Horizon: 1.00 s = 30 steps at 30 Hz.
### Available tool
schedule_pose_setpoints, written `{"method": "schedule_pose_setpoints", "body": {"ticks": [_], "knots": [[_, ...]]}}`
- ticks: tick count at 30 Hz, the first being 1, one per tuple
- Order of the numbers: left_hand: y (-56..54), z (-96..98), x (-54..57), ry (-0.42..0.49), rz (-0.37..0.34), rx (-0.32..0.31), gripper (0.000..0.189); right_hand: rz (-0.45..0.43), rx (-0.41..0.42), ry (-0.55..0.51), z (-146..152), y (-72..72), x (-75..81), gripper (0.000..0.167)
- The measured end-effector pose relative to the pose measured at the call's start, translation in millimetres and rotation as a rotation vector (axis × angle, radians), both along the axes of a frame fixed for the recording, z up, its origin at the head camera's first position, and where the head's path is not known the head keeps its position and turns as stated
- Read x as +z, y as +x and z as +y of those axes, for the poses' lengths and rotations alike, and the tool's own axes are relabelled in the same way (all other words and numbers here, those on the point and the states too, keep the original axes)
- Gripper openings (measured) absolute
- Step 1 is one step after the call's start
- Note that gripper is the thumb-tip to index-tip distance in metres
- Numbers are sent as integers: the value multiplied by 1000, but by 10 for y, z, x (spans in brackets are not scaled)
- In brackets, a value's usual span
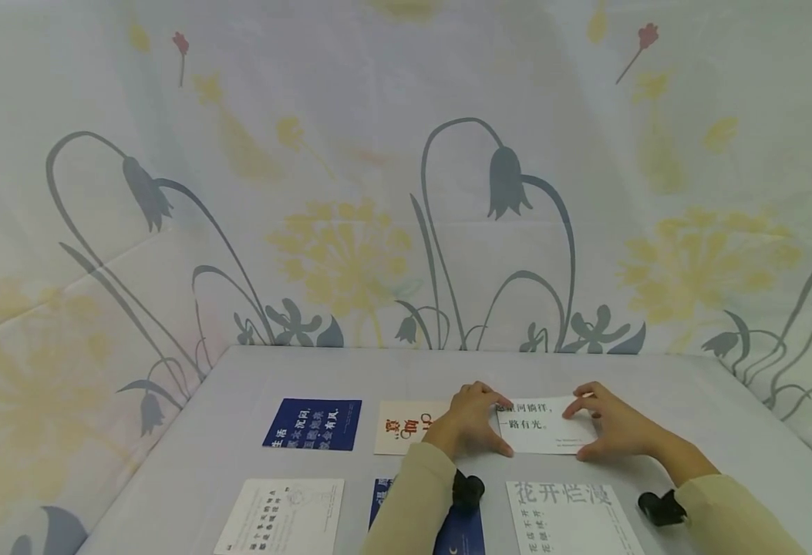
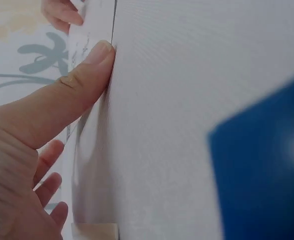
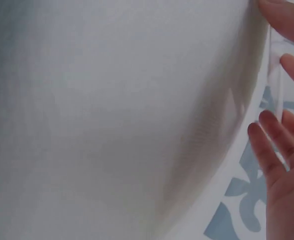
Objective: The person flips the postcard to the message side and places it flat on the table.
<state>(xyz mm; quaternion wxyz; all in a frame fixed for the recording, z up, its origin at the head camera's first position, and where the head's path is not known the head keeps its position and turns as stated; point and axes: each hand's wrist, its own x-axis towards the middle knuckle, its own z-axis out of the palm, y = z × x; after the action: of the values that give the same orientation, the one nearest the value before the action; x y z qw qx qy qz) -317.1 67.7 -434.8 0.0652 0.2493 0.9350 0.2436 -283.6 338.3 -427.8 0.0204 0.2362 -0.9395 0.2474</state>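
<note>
While a person's left hand (image 1: 471,420) holds one end of a white card (image 1: 544,432) with dark words, the right hand (image 1: 617,424) holds the other end. Each hand has its thumb at the near corner and its fingers by the far corner, with thumb and fingers apart and the card's short side between them. The white card is at the right end of the back row, over the far part of the table (image 1: 190,478). Its long way runs from left to right, so its short ends face the two hands. The words run from left to right too, and their tops point away from the person. I cannot tell if the card lies all the way flat. Just left of it is a cream card (image 1: 392,428) with red words, partly behind the left hand. A blue card (image 1: 315,425) is farther left, and its long way also goes side to side. In the near row, a card with a faint drawing (image 1: 277,520) is on the left, a second blue card (image 1: 466,532) is partly under the left sleeve (image 1: 409,501), and a card with big grey letters (image 1: 579,524) is on the right.
</note>
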Motion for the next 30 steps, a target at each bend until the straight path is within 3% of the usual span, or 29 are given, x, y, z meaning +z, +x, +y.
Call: {"method": "schedule_pose_setpoints", "body": {"ticks": [8, 11, 13, 19, 21, 30], "knots": [[-29, 2, 31, -59, 124, -28, 67, 162, 34, 2, -6, 51, 100, 50], [-45, -11, 46, -36, 138, -28, 64, 192, 53, -8, -8, 60, 131, 50], [-50, -23, 53, 29, 105, -19, 60, 197, 63, -9, -6, 66, 145, 51], [-49, -26, 37, 380, -107, 7, 50, 186, 56, -15, 7, 81, 148, 55], [-45, -14, 28, 463, -145, 14, 48, 176, 50, -24, 10, 84, 139, 57], [-23, 23, 21, 594, -178, 96, 45, 108, 29, -98, 5, 92, 79, 64]]}}
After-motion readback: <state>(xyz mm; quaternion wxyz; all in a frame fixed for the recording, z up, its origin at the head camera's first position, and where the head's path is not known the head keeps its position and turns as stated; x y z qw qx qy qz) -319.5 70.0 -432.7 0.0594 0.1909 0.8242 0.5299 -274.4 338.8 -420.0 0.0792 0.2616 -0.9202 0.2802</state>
